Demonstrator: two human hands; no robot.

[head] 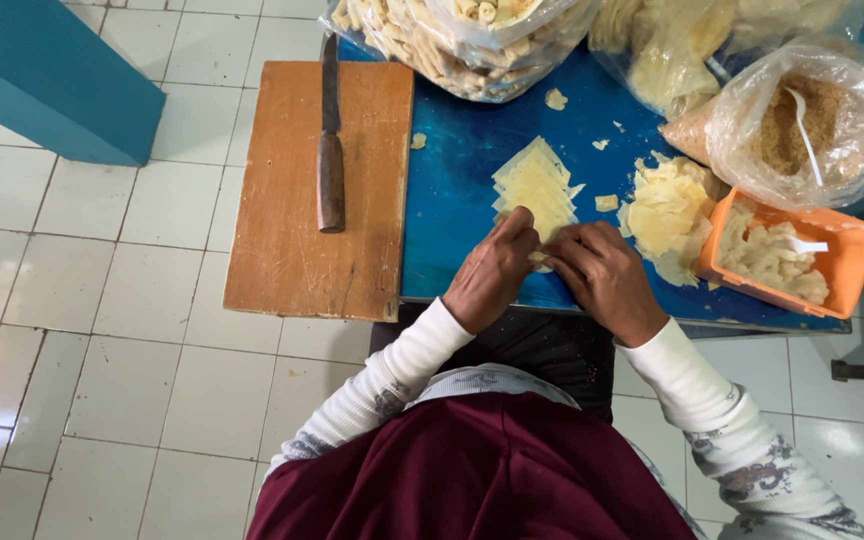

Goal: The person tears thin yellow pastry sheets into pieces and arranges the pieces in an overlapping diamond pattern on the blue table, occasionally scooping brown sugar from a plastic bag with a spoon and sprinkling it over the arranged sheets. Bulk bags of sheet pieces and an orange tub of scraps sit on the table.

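Both hands, the left hand (493,270) and right hand (604,278), pinch one small wrapper piece (539,259) together at the table edge. I judge much remains: a fanned stack of wrappers (535,185) and a loose heap (664,212) lie unworked, while finished rolls fill the bag (452,50).

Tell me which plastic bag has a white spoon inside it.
The clear bag of brown crumbs at the right, above the orange tub; the other bags hold pale rolls and sheets.

Person: white ribbed long sleeves (392,375) w/ grey print near elbows, maroon garment (472,470) over lap, bare hands.
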